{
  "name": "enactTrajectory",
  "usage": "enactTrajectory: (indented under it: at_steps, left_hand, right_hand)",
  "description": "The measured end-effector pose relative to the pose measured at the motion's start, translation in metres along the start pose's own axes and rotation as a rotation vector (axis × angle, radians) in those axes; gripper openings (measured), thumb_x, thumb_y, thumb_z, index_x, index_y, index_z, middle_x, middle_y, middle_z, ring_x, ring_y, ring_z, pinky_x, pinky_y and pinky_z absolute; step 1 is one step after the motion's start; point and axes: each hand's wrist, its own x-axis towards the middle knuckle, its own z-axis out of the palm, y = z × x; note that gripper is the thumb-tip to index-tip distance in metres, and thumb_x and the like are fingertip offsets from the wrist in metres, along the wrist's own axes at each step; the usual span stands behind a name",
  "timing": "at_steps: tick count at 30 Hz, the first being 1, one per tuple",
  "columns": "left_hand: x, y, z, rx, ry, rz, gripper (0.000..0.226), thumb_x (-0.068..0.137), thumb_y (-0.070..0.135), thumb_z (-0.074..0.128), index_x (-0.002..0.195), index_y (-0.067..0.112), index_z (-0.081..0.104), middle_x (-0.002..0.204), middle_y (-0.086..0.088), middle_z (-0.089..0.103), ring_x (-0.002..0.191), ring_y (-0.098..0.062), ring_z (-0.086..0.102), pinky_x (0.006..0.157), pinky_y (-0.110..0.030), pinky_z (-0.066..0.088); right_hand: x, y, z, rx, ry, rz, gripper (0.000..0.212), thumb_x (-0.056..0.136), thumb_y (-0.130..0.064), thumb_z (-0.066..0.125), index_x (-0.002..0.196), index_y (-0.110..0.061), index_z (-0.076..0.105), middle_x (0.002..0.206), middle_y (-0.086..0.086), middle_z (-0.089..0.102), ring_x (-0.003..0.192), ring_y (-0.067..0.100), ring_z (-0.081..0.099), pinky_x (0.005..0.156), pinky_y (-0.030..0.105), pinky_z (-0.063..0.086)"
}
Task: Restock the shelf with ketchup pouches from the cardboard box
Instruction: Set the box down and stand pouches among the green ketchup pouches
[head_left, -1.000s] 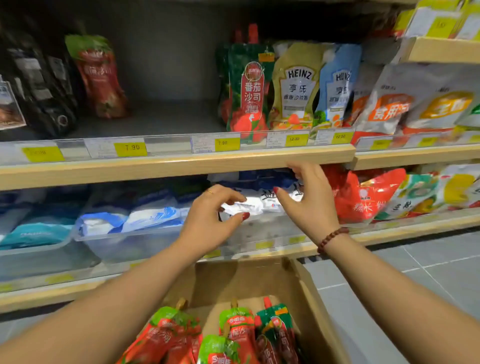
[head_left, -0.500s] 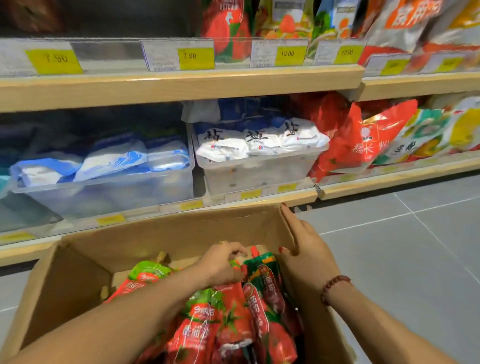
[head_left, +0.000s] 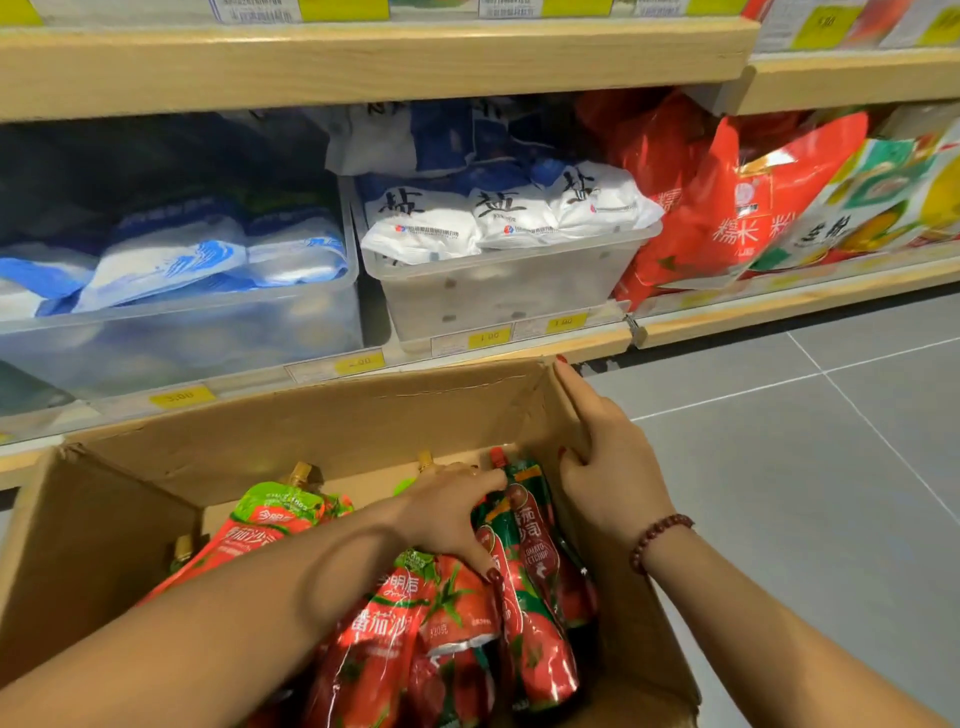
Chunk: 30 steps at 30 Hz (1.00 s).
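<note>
The open cardboard box (head_left: 322, 415) stands in front of the shelf and holds several red and green ketchup pouches (head_left: 395, 629) lying with their spouts toward the shelf. My left hand (head_left: 447, 514) is inside the box, with fingers and thumb curled round the top of a ketchup pouch (head_left: 457, 597). A dark green pouch (head_left: 535, 540) lies just to the right of it. My right hand (head_left: 610, 478) holds the box's right wall, index finger stretched along the rim and thumb inside.
The lower wooden shelf (head_left: 519, 351) runs just behind the box, carrying two clear bins, one with white salt bags (head_left: 498, 215) and one with blue bags (head_left: 171, 260). Red and multicoloured bags (head_left: 727, 223) stand further right. Grey floor tiles (head_left: 805, 467) lie to the right.
Both hands came down from the shelf edge into the box. My left hand settled on a pouch and my right hand took the box's right wall; the view dropped toward the box.
</note>
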Motion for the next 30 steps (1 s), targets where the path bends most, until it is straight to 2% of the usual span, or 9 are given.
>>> enactTrajectory:
  at_steps: [5, 9, 11, 17, 20, 23, 25, 27, 30]
  left_hand:
    - [0.001, 0.007, -0.007, -0.249, 0.021, 0.042, 0.033, 0.073, 0.024, 0.077, 0.093, 0.024, 0.050, 0.099, 0.005, 0.054, 0.093, -0.014, 0.049, 0.075, -0.026, 0.038]
    - [-0.001, 0.010, -0.018, -0.404, 0.028, 0.033, 0.017, 0.078, 0.009, 0.071, 0.090, 0.014, 0.060, 0.104, -0.007, 0.061, 0.101, -0.022, 0.054, 0.092, -0.037, 0.043]
    - [-0.004, 0.015, -0.024, -0.452, 0.042, 0.064, 0.014, 0.079, 0.007, 0.070, 0.092, 0.007, 0.065, 0.102, -0.008, 0.064, 0.098, -0.019, 0.058, 0.090, -0.035, 0.047]
    - [-0.008, 0.042, -0.041, -0.417, 0.048, 0.231, 0.010, 0.077, 0.006, 0.071, 0.087, 0.008, 0.070, 0.084, 0.010, 0.063, 0.080, 0.007, 0.057, 0.072, -0.007, 0.045]
    - [-0.010, 0.051, -0.048, -0.348, 0.044, 0.267, 0.016, 0.077, 0.007, 0.072, 0.091, 0.012, 0.072, 0.089, 0.004, 0.067, 0.083, -0.001, 0.058, 0.076, -0.016, 0.048]
    - [-0.017, 0.060, -0.057, -0.363, 0.026, 0.273, 0.016, 0.076, 0.007, 0.073, 0.089, 0.016, 0.072, 0.083, 0.015, 0.067, 0.077, 0.001, 0.061, 0.076, -0.020, 0.051]
    - [-0.024, 0.067, -0.071, -0.427, 0.027, 0.274, 0.015, 0.076, 0.005, 0.073, 0.086, 0.015, 0.072, 0.076, 0.018, 0.066, 0.071, 0.003, 0.061, 0.071, -0.017, 0.050]
    - [-0.032, 0.075, -0.091, -0.476, 0.073, 0.265, 0.015, 0.076, 0.001, 0.073, 0.085, 0.012, 0.072, 0.073, 0.015, 0.067, 0.069, -0.001, 0.061, 0.069, -0.020, 0.050]
    - [-0.045, 0.086, -0.134, -0.458, 0.166, 0.242, 0.017, 0.076, -0.002, 0.072, 0.085, 0.012, 0.070, 0.075, 0.006, 0.067, 0.069, -0.003, 0.061, 0.068, -0.021, 0.051]
  right_hand:
    - [0.000, 0.002, 0.001, -0.018, 0.003, -0.002, 0.086, 0.082, -0.001, 0.058, 0.144, -0.044, 0.015, 0.125, 0.000, 0.054, 0.102, 0.018, 0.056, 0.077, 0.031, 0.055]
    - [-0.001, 0.002, 0.000, 0.016, -0.001, -0.009, 0.085, 0.082, 0.000, 0.058, 0.144, -0.042, 0.018, 0.125, 0.000, 0.054, 0.103, 0.017, 0.055, 0.079, 0.033, 0.055]
    - [-0.002, 0.001, -0.001, 0.032, -0.003, -0.021, 0.084, 0.082, 0.000, 0.058, 0.145, -0.040, 0.019, 0.125, 0.001, 0.054, 0.103, 0.018, 0.055, 0.080, 0.033, 0.055]
    - [-0.004, 0.003, -0.001, 0.049, -0.022, 0.005, 0.084, 0.082, -0.005, 0.061, 0.144, -0.042, 0.018, 0.135, -0.001, 0.048, 0.110, 0.016, 0.052, 0.081, 0.025, 0.049]
    - [-0.004, 0.001, -0.003, 0.063, -0.040, 0.033, 0.072, 0.088, -0.019, 0.058, 0.143, -0.042, 0.020, 0.140, -0.004, 0.045, 0.120, 0.015, 0.047, 0.093, 0.030, 0.044]
    - [-0.008, -0.007, -0.010, 0.073, 0.050, -0.083, 0.047, 0.093, -0.028, 0.050, 0.138, -0.030, 0.039, 0.144, -0.007, 0.040, 0.131, 0.006, 0.033, 0.107, 0.025, 0.030]
    - [-0.013, -0.015, -0.020, 0.243, 0.057, -0.164, 0.035, 0.093, -0.024, 0.050, 0.128, -0.028, 0.051, 0.137, -0.007, 0.048, 0.127, 0.001, 0.038, 0.105, 0.017, 0.033]
    - [-0.017, -0.024, -0.033, 0.469, -0.038, -0.210, 0.027, 0.092, -0.022, 0.051, 0.118, -0.030, 0.055, 0.124, -0.006, 0.059, 0.117, 0.000, 0.050, 0.096, 0.015, 0.043]
    - [-0.016, -0.037, -0.049, 0.696, -0.194, -0.228, 0.036, 0.081, -0.024, 0.063, 0.116, -0.025, 0.054, 0.111, -0.009, 0.063, 0.103, -0.003, 0.060, 0.082, 0.012, 0.048]
